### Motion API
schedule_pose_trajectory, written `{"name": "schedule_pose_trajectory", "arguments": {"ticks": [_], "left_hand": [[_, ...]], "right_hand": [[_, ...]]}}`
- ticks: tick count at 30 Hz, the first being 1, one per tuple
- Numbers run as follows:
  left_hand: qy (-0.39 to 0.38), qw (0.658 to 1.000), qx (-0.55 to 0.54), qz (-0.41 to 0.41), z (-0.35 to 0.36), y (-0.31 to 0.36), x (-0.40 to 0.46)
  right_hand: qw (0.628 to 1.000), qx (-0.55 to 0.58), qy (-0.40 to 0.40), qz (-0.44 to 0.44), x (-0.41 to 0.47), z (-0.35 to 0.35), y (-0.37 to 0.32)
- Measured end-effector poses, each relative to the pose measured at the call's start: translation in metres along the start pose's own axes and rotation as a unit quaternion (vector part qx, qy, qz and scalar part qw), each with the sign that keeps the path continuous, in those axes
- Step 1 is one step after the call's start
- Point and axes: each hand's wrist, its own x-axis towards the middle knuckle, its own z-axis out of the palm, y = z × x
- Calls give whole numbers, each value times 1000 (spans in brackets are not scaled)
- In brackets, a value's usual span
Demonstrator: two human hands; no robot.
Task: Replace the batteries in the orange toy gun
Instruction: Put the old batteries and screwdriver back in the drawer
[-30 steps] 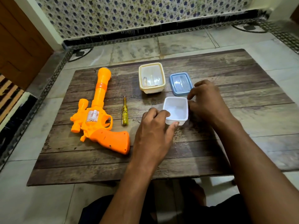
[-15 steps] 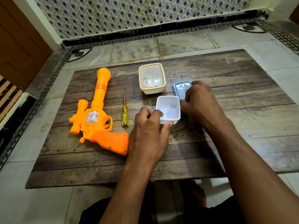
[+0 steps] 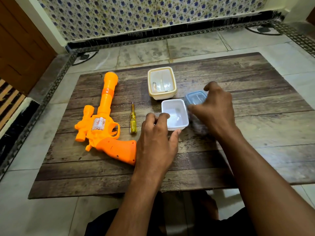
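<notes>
The orange toy gun (image 3: 102, 123) lies on its side at the left of the wooden table (image 3: 259, 133), barrel pointing away from me. A yellow-handled screwdriver (image 3: 133, 120) lies just right of it. My left hand (image 3: 156, 143) grips the near-left rim of a small open white container (image 3: 176, 114), which looks empty. My right hand (image 3: 214, 109) has its fingers closed on a blue lid (image 3: 196, 97) just right of that container; the lid is blurred and partly hidden by the hand. No batteries are visible.
A cream-lidded container (image 3: 162, 83) stands closed behind the white one, with small items dimly seen through its lid. The low table sits on a tiled floor (image 3: 144, 53), a patterned wall (image 3: 153, 16) behind it. My legs are under the near edge.
The white container has slid left, toward the screwdriver, under my left hand. My right hand left its right rim and took hold of the blue lid, shifting it nearer.
</notes>
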Motion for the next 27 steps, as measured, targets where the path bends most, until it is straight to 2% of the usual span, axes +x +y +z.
{"name": "schedule_pose_trajectory", "arguments": {"ticks": [4,9,16,27], "left_hand": [[-2,999,-46,-19,1,0,1],[-3,994,-101,-45,5,1,4],[43,983,-167,-70,10,-3,9],[42,970,-210,-114,12,-3,13]], "right_hand": [[996,81,28,27,-3,-12,-5],[993,119,-9,-1,-19,-10,-16],[994,99,-42,-22,-20,1,-17],[996,88,-5,-30,-16,17,-15]]}}
